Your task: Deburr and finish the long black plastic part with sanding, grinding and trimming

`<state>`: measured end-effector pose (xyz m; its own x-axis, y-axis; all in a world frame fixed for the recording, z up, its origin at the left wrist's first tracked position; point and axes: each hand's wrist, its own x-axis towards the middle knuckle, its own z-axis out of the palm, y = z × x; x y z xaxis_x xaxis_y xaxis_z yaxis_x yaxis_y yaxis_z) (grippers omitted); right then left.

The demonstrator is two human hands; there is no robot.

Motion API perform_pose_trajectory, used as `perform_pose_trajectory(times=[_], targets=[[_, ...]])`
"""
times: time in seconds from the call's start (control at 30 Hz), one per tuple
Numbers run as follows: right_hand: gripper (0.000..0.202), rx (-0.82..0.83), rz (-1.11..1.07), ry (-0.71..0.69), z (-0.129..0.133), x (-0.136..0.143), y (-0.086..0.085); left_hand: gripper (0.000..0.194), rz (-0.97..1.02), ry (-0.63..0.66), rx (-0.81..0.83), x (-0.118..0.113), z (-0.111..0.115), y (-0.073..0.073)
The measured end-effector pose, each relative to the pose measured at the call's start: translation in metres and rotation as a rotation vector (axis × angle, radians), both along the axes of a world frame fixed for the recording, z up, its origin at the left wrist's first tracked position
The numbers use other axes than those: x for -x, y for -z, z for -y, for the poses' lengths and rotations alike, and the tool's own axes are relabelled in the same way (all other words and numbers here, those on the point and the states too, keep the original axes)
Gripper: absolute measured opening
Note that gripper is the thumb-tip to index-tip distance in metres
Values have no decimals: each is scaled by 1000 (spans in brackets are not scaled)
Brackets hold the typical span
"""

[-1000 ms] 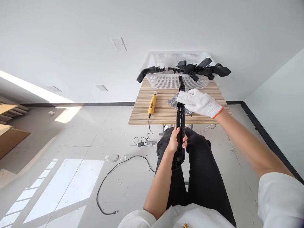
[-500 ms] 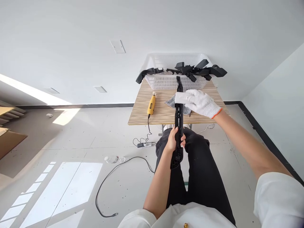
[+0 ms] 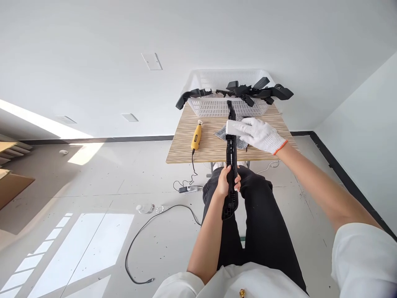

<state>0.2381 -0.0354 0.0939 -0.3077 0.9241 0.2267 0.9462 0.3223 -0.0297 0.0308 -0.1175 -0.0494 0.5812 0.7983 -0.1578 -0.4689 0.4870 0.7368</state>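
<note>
A long black plastic part point(image 3: 231, 156) stands lengthwise in front of me, its far end over the table and its near end above my lap. My bare left hand point(image 3: 228, 181) is wrapped round its lower half. In my right hand point(image 3: 259, 134), gloved in white with an orange cuff, is a white block point(image 3: 233, 128) that lies across the upper part of the black piece. Behind them a grey speckled cloth point(image 3: 221, 133) rests on the table, partly hidden.
On the wooden table point(image 3: 182, 142) lies a yellow corded rotary tool point(image 3: 196, 137). Farther back, a white basket point(image 3: 211, 108) holds several black parts point(image 3: 248, 92). A power strip point(image 3: 187, 189), black cable point(image 3: 126, 252) and plastic bottle point(image 3: 145, 208) are on the floor.
The whole view has shifted very slightly. Both hands keep their holds, and the white block is still across the upper part of the black piece.
</note>
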Motion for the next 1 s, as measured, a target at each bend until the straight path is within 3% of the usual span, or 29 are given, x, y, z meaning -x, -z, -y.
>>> perform_pose_trajectory(times=[0.17,0.27,0.4,0.53,0.67,0.8,0.93,1.0], targets=[[58,-44,-69,186,4,3,1,44,-16,-1,-8,0,0,0],[57,8,-67,103,3,2,2,43,-16,-3,-14,0,0,0],[59,-68,-123,217,1,0,7,43,-22,-3,-14,-1,-1,-1],[55,1,-114,67,2,2,14,43,-23,2,0,0,-1,-1],[58,-55,-190,247,7,5,24,41,-36,-1,-3,-1,-2,-1],[55,-63,-211,108,13,9,32,42,-30,-12,-10,-2,-1,0],[56,-117,-251,209,11,5,33,41,-36,-7,-33,-2,1,0],[59,-82,-256,141,7,2,33,40,-37,-12,-32,-2,1,0]])
